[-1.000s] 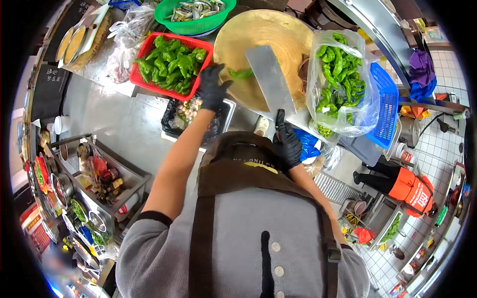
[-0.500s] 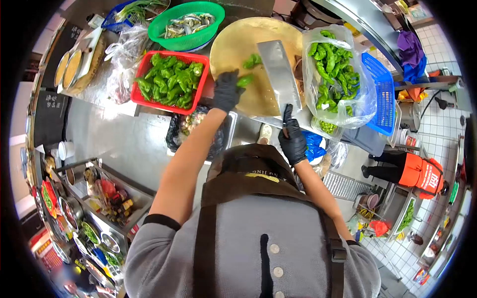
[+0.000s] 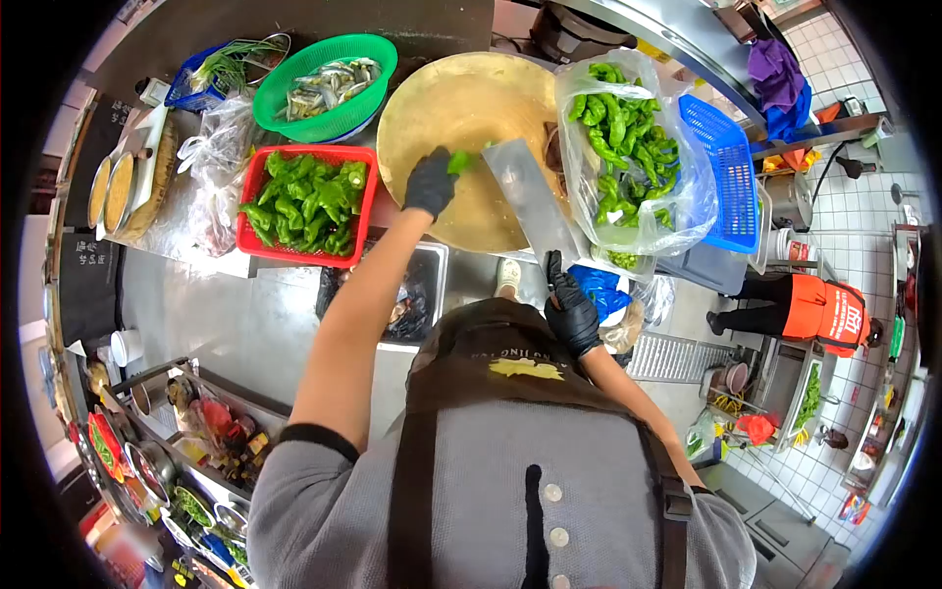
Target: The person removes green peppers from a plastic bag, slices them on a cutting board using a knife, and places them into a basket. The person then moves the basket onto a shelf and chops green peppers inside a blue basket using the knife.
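Observation:
My right hand (image 3: 572, 312), in a black glove, is closed round the handle of a cleaver (image 3: 530, 196). Its broad blade reaches over the round wooden chopping board (image 3: 417, 108). My left hand (image 3: 432, 184), also gloved in black, is at the board's left side, fingers closed at a green pepper (image 3: 458, 162); the exact grip is partly hidden. Left of that hand stands a red basket (image 3: 242, 214) full of green peppers (image 3: 304, 201). Right of the cleaver lies a clear plastic bag (image 3: 687, 206) with more green peppers (image 3: 628, 128).
A green basket (image 3: 386, 88) of small fish (image 3: 332, 86) stands at the back left. Blue basket (image 3: 721, 167) sits beside the bag. Below the board is a tray (image 3: 439, 285) lined with black plastic. A person in an orange vest (image 3: 824, 312) is far right.
The view has shifted, so the counter things sit farther left. The cleaver's blade has tilted further left over the board. The pepper piece farther back on the board no longer shows there.

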The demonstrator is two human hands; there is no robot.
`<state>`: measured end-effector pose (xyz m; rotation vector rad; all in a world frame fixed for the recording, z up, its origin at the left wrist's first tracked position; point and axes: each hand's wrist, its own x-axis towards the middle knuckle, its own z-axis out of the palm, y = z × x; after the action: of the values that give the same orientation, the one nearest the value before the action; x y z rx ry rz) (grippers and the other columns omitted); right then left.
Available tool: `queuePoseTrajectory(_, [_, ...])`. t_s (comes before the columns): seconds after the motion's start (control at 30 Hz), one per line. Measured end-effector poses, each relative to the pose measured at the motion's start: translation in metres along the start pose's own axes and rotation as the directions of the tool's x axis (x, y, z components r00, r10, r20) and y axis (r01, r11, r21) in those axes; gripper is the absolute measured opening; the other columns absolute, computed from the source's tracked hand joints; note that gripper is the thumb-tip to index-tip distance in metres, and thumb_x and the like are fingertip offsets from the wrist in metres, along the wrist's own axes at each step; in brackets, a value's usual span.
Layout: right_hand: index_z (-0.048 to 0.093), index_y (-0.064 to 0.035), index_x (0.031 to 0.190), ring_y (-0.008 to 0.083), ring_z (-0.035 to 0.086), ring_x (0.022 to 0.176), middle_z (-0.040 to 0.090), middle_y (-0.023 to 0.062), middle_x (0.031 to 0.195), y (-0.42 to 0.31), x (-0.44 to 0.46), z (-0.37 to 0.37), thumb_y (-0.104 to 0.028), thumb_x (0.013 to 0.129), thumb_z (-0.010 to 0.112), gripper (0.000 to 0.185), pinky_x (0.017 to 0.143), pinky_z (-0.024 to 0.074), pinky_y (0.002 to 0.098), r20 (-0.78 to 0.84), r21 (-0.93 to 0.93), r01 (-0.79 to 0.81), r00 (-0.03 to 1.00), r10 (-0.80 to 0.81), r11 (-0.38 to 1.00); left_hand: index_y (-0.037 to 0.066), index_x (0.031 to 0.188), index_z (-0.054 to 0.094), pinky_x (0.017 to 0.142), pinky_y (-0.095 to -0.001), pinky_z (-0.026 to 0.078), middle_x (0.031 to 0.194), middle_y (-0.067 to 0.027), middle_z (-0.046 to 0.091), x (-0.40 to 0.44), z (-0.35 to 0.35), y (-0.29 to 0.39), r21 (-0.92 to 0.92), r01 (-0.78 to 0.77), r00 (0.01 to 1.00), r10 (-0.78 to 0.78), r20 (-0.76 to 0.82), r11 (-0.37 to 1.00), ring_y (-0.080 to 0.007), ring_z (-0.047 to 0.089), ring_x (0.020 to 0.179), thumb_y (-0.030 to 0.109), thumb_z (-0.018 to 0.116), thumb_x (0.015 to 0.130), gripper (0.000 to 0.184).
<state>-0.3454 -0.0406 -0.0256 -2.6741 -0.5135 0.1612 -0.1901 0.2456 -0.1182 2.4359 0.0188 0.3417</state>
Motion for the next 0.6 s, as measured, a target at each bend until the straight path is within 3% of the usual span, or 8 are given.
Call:
queuePoseTrajectory(0.07, [0.015,-0.0149,0.144,0.0349,0.059,0.087,0.059,0.0166,0.099,0.011,-0.002,0.016,-0.014,0.079,0.054,0.076,0.068,0.0471,0.0457,0.043,0.024,0.010,0.999,-0.011,1.000,0.004,0.098,0.052,0.077,-0.0463,0.042,0.090,-0.0204,0.057,-0.024,-0.002,-0.016,-0.071,-0.042,0.985,0.030,-0.167,0.997,-0.0400,0.053,0.088,0.014,0.066,0.070,0.033])
queuePoseTrajectory(0.1, [0.019,-0.0162,0.143,0.0346,0.059,0.086,0.058,0.0170,0.100,0.009,0.004,0.016,-0.009,0.076,0.053,0.076,0.066,0.0472,0.0449,0.032,0.053,0.017,0.999,-0.019,0.998,0.002,0.098,0.052,0.077,-0.0452,0.042,0.088,-0.0196,0.057,-0.035,-0.019,-0.009,-0.178,0.106,0.967,-0.143,-0.211,0.978,-0.0392,0.053,0.087,0.013,0.068,0.071,0.033])
queuePoseTrajectory(0.17, [0.028,-0.0188,0.142,0.0339,0.059,0.082,0.058,0.0179,0.102,-0.013,0.019,0.009,0.001,0.070,0.052,0.078,0.064,0.0473,0.0433,0.001,0.116,0.030,1.000,-0.030,0.993,-0.001,0.111,0.049,0.086,-0.0403,0.042,0.105,-0.0199,0.057,-0.052,-0.045,-0.020,-0.284,0.283,0.904,-0.353,-0.239,0.916,-0.0358,0.053,0.100,0.013,0.066,0.076,0.041])
queuePoseTrajectory(0.23, [0.014,-0.0191,0.145,0.0324,0.060,0.084,0.057,0.0170,0.110,-0.016,0.029,0.021,-0.006,0.072,0.053,0.084,0.064,0.0484,0.0429,0.057,0.023,0.095,0.994,-0.096,0.995,-0.005,0.127,0.038,0.097,-0.0340,0.037,0.126,-0.0210,0.048,-0.071,-0.058,-0.036,-0.218,0.285,0.839,-0.353,-0.413,0.933,-0.0302,0.046,0.117,0.015,0.064,0.081,0.057])
queuePoseTrajectory(0.3, [0.009,-0.0196,0.145,0.0326,0.061,0.080,0.057,0.0172,0.109,-0.010,0.038,0.051,-0.007,0.072,0.053,0.086,0.062,0.0486,0.0424,0.278,-0.128,0.061,0.960,-0.023,0.990,-0.007,0.136,0.023,0.102,-0.0317,0.032,0.136,-0.0227,0.038,-0.078,-0.078,-0.018,-0.517,0.389,0.777,-0.573,-0.261,0.763,-0.0273,0.040,0.124,0.015,0.062,0.083,0.070])
queuePoseTrajectory(0.43, [0.007,-0.0187,0.145,0.0341,0.062,0.083,0.051,0.0223,0.118,-0.009,0.038,0.037,-0.013,0.081,0.046,0.075,0.062,0.0500,0.0426,0.272,-0.047,0.113,0.957,-0.097,0.992,-0.002,0.128,0.038,0.096,-0.0352,0.039,0.124,-0.0178,0.049,-0.086,-0.062,-0.043,-0.400,0.297,0.847,-0.432,-0.309,0.867,-0.0264,0.048,0.114,0.017,0.067,0.079,0.060])
queuePoseTrajectory(0.5, [0.017,-0.0210,0.144,0.0341,0.062,0.080,0.059,0.0191,0.102,-0.010,0.032,0.024,-0.013,0.073,0.055,0.081,0.064,0.0492,0.0415,-0.054,0.101,0.144,0.989,-0.139,0.984,0.003,0.121,0.046,0.090,-0.0380,0.041,0.114,-0.0158,0.054,-0.072,-0.047,-0.014,-0.281,0.261,0.909,-0.333,-0.251,0.924,-0.0284,0.052,0.106,0.020,0.070,0.074,0.055])
queuePoseTrajectory(0.6, [0.023,-0.0174,0.143,0.0329,0.055,0.069,0.054,0.0160,0.083,-0.024,0.030,-0.013,-0.003,0.069,0.054,0.082,0.061,0.0451,0.0400,-0.100,0.220,0.043,0.995,-0.021,0.974,0.008,0.110,0.054,0.081,-0.0430,0.044,0.102,-0.0148,0.057,-0.046,-0.020,0.022,-0.015,-0.017,0.981,0.014,-0.192,1.000,-0.0322,0.054,0.094,0.026,0.073,0.066,0.052])
